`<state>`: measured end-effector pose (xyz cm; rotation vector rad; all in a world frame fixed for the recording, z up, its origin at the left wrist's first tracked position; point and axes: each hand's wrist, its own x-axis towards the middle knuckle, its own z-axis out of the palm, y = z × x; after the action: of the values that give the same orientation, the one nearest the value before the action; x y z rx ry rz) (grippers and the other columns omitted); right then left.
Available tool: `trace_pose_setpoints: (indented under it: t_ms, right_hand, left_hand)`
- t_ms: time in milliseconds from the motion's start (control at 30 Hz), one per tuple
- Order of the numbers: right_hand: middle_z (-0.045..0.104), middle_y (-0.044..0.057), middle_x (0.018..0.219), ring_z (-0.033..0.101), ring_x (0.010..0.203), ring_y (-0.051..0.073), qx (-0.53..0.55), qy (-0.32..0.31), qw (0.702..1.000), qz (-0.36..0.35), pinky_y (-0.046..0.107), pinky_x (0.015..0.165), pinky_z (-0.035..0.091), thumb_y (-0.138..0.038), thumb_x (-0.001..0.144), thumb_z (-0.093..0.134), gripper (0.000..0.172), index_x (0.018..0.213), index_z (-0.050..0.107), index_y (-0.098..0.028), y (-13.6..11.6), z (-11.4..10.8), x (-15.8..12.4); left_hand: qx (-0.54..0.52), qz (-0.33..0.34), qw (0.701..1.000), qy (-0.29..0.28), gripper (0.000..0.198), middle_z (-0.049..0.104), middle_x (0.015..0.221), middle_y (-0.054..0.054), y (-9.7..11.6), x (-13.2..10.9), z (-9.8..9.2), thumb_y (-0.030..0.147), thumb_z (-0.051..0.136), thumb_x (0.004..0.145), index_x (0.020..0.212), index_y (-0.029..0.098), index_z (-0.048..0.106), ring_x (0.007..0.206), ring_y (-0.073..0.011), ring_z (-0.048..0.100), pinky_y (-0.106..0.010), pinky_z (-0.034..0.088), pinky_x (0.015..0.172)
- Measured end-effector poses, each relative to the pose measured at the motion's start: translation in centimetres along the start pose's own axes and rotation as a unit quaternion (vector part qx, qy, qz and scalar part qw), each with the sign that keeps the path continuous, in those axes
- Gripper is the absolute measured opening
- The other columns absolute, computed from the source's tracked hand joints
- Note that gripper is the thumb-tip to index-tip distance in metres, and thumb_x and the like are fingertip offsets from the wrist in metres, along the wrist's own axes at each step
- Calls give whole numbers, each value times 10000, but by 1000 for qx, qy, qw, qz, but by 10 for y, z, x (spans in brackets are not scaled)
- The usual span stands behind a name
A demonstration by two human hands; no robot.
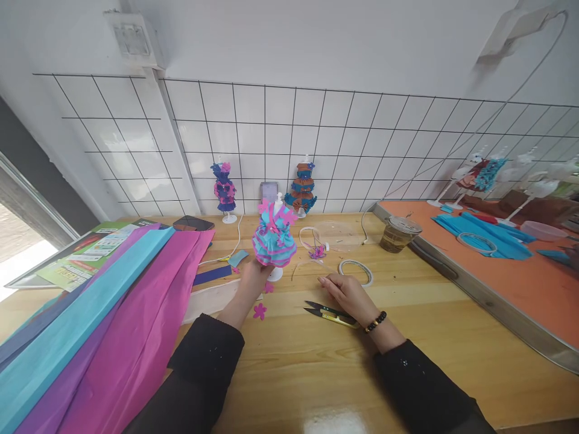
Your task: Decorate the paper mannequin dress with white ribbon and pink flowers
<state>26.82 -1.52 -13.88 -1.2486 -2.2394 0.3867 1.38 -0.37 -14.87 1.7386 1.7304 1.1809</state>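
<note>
My left hand (pixel 257 274) is wrapped round the lower part of a miniature dress form (pixel 274 235) wearing a turquoise and pink ruffled paper dress. Its fingertips are hidden beneath the skirt, and the white base shows below. My right hand (pixel 347 295) rests on the table with its fingers curled and pressed together; what they hold, if anything, is hidden. Beside and partly under it lie thread snips (pixel 328 313) with dark blades. A pink paper flower (pixel 259 311) lies in front of the dress form, and another (pixel 269 287) is at its base. A tape roll (pixel 357 272) sits just beyond my right hand.
Pink, turquoise and purple paper sheets (pixel 136 301) cover the left side. Two dressed miniature forms (pixel 224 190) (pixel 301 190) stand by the tiled wall. A lidded cup (pixel 398 234) stands at right, next to an orange raised surface (pixel 497 283) bearing blue paper and more forms.
</note>
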Motion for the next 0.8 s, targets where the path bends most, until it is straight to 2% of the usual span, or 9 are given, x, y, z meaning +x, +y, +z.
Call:
trace_pose_setpoints:
  t_ms: [167,300,567,733,800]
  right_hand:
    - [429,-25,476,394,466,108,1,4,1000,2,237,491,280,-457,899,317,472,508,383,-200,1,0,0]
    - [445,-22,476,406,469,108,13,2,1000,4,237,497,293,-453,900,321,471,513,404,-198,-2,-2,-1]
    - [459,-19,491,433,489,115,20,-8,1000,12,238,525,315,-456,899,322,464,521,403,-199,-3,-2,-1]
    - [479,-11,492,439,487,113,19,-5,1000,9,239,512,316,-466,897,316,477,521,432,-195,-2,-2,-1]
    - [479,-10,493,443,490,113,17,-6,1000,7,239,513,316,-459,898,317,476,522,435,-193,-3,-3,-1]
  left_hand:
    - [7,4,1000,-5,197,669,675,-69,-5,0,2,260,498,746,714,121,634,797,-248,616,-276,429,611]
    - [7,1,1000,-1,231,690,746,-83,-10,0,4,277,509,750,819,98,637,884,-266,607,-268,444,636]
    - [5,20,999,-29,295,700,844,-79,-9,-1,5,314,472,790,938,120,639,845,-242,624,-273,451,647]
    - [17,24,998,-56,305,689,750,-95,-3,-1,5,334,459,800,824,109,663,748,-239,634,-280,444,607]
    - [20,30,998,-60,308,687,774,-102,-3,0,5,320,440,811,841,109,662,750,-230,632,-281,448,620]
